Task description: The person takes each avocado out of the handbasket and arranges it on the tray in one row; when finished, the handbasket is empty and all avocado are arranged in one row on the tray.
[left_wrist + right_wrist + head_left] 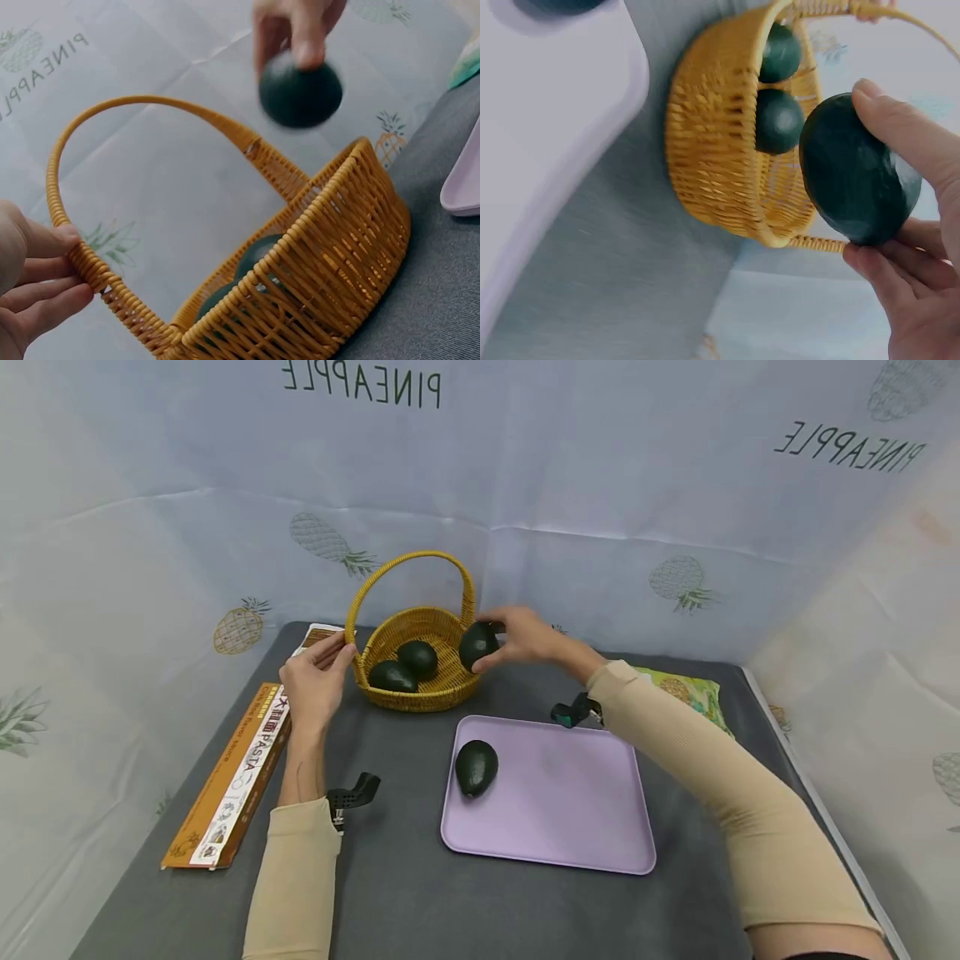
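Note:
A yellow wicker basket (420,700) with a tall arched handle stands at the back of the table. Two dark green avocados (417,660) lie inside it, partly hidden by the rim in the left wrist view. My left hand (315,681) pinches the left side of the basket's handle (90,262) between thumb and fingers. My right hand (525,637) grips another avocado (859,171) above the basket's right rim, thumb on one side and fingers on the other. One more avocado (476,768) lies on the left part of a lilac tray (562,810), in front of the basket.
Along the table's left side lies a long orange and white pasta box (232,777). A green and yellow packet (686,692) is at the back right, partly behind my right forearm. A pineapple-print curtain (570,460) hangs close behind the table (390,893).

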`<state>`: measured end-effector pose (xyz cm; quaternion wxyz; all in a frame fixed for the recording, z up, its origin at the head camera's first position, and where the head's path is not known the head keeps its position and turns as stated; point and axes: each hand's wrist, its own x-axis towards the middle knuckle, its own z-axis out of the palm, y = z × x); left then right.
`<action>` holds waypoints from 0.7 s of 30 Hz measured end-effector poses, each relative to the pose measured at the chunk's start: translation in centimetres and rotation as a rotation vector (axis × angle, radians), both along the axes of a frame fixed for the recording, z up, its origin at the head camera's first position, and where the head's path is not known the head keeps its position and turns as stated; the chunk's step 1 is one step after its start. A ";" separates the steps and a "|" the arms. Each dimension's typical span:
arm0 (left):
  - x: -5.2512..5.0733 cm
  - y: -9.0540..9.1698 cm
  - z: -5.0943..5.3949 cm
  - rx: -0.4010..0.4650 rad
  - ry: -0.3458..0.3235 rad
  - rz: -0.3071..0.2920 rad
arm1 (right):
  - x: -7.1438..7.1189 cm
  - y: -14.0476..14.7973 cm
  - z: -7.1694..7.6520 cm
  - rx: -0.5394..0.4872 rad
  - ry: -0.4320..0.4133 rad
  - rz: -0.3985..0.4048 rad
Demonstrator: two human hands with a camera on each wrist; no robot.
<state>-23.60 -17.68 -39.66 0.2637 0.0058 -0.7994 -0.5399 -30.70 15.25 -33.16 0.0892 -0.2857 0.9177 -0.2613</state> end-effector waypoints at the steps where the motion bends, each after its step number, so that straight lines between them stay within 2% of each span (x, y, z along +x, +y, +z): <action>1: 0.0 0.0 -0.1 -0.002 0.004 0.004 | 0.8 0.8 -0.1 -0.033 -0.006 -0.014; 6: 0.0 0.2 -0.4 -0.007 0.009 0.022 | 5.4 4.3 -0.5 -0.135 -0.051 -0.085; 11: 0.0 0.2 -0.2 -0.010 -0.011 0.023 | 9.7 6.6 -1.7 -0.157 -0.063 -0.128; 17: 0.1 0.1 -0.2 -0.001 -0.016 0.024 | 14.1 7.9 -4.7 -0.141 -0.085 -0.080; 21: 0.0 0.1 -0.1 -0.015 -0.001 0.027 | 15.9 7.9 -6.2 -0.091 -0.104 -0.067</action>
